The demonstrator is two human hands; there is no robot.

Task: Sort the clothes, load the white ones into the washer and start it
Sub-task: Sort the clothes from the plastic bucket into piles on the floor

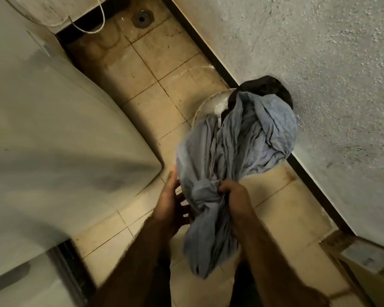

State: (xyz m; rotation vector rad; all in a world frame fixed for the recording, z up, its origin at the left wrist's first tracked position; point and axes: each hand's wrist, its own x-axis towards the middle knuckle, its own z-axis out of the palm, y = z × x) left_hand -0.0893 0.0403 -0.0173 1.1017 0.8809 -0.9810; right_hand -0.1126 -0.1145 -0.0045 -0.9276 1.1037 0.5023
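Washer (53, 120): smooth off-white casing, rounded corner, left of the tiled floor (142, 69). Risk: your blue-grey garment (231, 147) goes in with the whites if you misjudge its colour in this dim light.

Blue-grey garment: thin, crumpled, heavily creased cloth, draped from the rim of the white basket (205, 105) down to your hands; it may drag out the dark garment (268, 87) lying under it at the basket's far edge.

Right hand (235, 196): fingers curled tight round a bunched fold.

Left hand (173, 196): fingers nearly straight, touching the cloth's side; grip one-sided, so the hanging tail may slip to the stained floor.
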